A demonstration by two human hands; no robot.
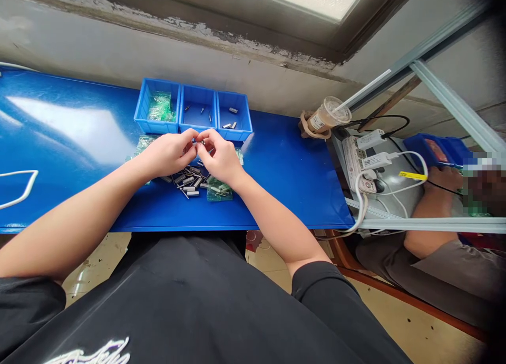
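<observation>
My left hand (168, 154) and my right hand (222, 157) meet over the blue table (79, 142), fingertips pinched together on a small metal part (200, 142) between them. Beneath the hands lies a pile of small grey metal pieces (190, 180) with thin pins, beside clear green plastic bags (219, 191). Just behind the hands stand three joined blue bins (193, 111): the left one holds green bags, the middle one a few pins, the right one a few metal pieces.
A plastic drink cup with a straw (326, 116) lies at the table's right end. A power strip with white chargers and cables (369, 161) rests on a neighbouring bench, where another person's arm (429, 206) reaches. A white cable (19, 187) loops at far left.
</observation>
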